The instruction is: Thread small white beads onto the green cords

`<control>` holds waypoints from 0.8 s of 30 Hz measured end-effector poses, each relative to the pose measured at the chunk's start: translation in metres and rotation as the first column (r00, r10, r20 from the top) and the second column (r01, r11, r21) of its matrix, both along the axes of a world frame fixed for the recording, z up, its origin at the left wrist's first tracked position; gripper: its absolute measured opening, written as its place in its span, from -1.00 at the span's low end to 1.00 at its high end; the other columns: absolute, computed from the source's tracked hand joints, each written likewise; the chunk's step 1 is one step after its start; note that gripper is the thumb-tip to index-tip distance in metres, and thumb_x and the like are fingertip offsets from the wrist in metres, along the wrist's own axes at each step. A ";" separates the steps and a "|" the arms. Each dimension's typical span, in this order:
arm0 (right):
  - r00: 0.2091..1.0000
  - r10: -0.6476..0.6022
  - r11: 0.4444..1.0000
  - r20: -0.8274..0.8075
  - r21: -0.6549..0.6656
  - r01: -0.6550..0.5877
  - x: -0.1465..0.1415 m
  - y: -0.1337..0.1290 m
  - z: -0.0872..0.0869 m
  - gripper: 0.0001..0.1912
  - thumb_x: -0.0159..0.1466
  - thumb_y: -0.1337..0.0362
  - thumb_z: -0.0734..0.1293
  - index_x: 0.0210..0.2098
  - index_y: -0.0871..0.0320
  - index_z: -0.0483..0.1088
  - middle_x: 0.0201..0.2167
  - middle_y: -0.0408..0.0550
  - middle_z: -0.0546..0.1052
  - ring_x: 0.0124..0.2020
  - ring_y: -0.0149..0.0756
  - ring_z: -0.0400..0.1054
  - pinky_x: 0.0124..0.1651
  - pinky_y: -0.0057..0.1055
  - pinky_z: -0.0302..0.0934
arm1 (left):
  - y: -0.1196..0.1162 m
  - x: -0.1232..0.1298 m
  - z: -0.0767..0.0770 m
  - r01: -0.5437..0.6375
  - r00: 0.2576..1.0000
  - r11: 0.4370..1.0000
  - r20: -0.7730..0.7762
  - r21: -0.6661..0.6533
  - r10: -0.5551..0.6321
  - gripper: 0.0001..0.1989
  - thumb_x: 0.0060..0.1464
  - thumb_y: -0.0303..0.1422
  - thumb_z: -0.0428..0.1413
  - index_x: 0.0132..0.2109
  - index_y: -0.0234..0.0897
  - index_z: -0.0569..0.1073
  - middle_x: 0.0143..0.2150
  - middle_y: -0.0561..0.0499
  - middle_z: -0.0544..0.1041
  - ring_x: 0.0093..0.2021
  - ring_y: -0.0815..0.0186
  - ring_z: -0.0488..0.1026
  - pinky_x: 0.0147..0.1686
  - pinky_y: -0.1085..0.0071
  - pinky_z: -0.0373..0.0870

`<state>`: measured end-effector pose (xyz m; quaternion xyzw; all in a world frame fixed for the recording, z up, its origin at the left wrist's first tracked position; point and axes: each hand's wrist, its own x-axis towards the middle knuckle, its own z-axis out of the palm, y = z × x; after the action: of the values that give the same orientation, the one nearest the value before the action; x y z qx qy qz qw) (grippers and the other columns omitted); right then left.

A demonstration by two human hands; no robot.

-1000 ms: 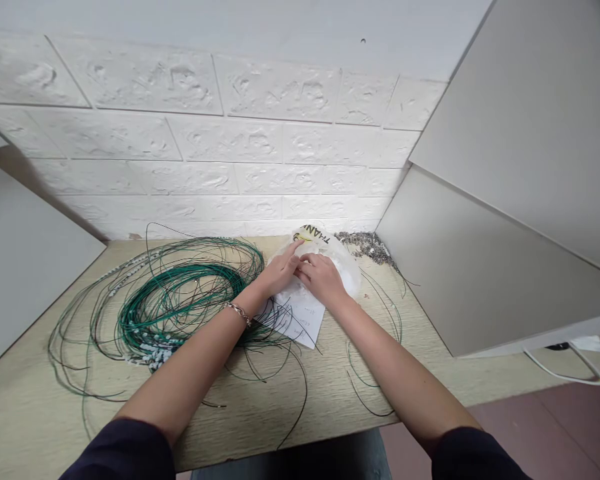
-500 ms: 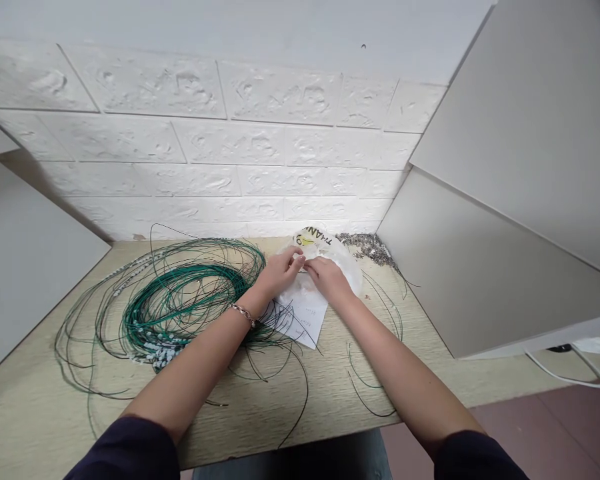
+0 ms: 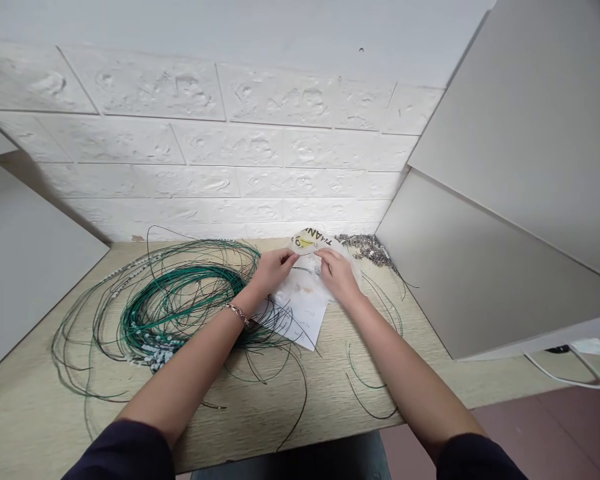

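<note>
My left hand (image 3: 275,270) pinches one end of a thin dark wire (image 3: 307,254) over a clear plastic bag (image 3: 305,287) with printed letters. On the right, my right hand (image 3: 337,273) has its thumb and forefinger closed at the wire's other end. A short gap separates the two hands. Under the bag lies a white paper (image 3: 303,325) with handwriting. Beside my left forearm spreads a large tangled coil of green and black wires (image 3: 180,283), with pale small pieces (image 3: 157,353) at its lower side.
A pile of small grey bits (image 3: 370,250) lies at the back right by a grey panel (image 3: 480,267). Loose wires (image 3: 370,383) rest near the table's (image 3: 260,427) front edge. A white brick-patterned wall (image 3: 260,147) stands behind.
My hands have moved apart, my left hand to the left and my right hand slightly to the right. The stretch of wire between them now shows.
</note>
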<state>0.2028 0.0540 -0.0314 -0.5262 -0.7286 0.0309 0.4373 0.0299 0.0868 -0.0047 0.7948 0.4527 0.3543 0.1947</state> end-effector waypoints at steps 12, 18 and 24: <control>0.957 0.028 0.984 0.288 -0.177 0.025 -0.014 -0.002 0.007 -0.82 0.23 0.29 0.19 -0.29 0.16 0.41 -0.32 -0.06 0.49 -0.24 -0.32 0.32 -0.13 -0.38 0.11 | -0.005 0.000 0.003 -0.029 1.000 0.998 -0.011 0.060 0.029 -0.72 0.06 -0.21 -0.04 -0.36 -0.30 0.45 -0.49 0.06 0.45 -0.50 0.42 0.31 -0.42 0.51 0.22; 0.890 -0.062 0.980 0.452 -0.143 0.141 -0.007 -0.003 0.009 -0.80 0.25 0.23 0.17 -0.28 0.13 0.41 -0.32 -0.06 0.50 -0.24 -0.31 0.33 -0.15 -0.39 0.04 | -0.006 0.001 0.002 0.184 0.947 0.975 -0.288 0.127 -0.141 -0.73 0.11 -0.25 -0.07 -0.33 -0.28 0.47 -0.39 -0.01 0.49 -0.38 0.37 0.38 -0.35 0.49 0.23; 0.824 -0.134 0.956 0.551 -0.148 0.254 -0.012 -0.005 0.009 -0.74 0.29 0.17 0.09 -0.21 0.09 0.36 -0.37 -0.04 0.51 -0.32 -0.27 0.37 -0.28 -0.38 0.02 | -0.009 0.004 0.002 0.010 0.900 0.986 -0.430 0.167 0.063 -0.68 0.17 -0.25 -0.18 -0.33 -0.27 0.40 -0.36 -0.05 0.48 -0.36 0.29 0.40 -0.42 0.44 0.19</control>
<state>0.1910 0.0492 -0.0225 -0.6296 -0.7561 -0.0833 0.1581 0.0337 0.0778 -0.0024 0.8607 0.4646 0.2072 0.0178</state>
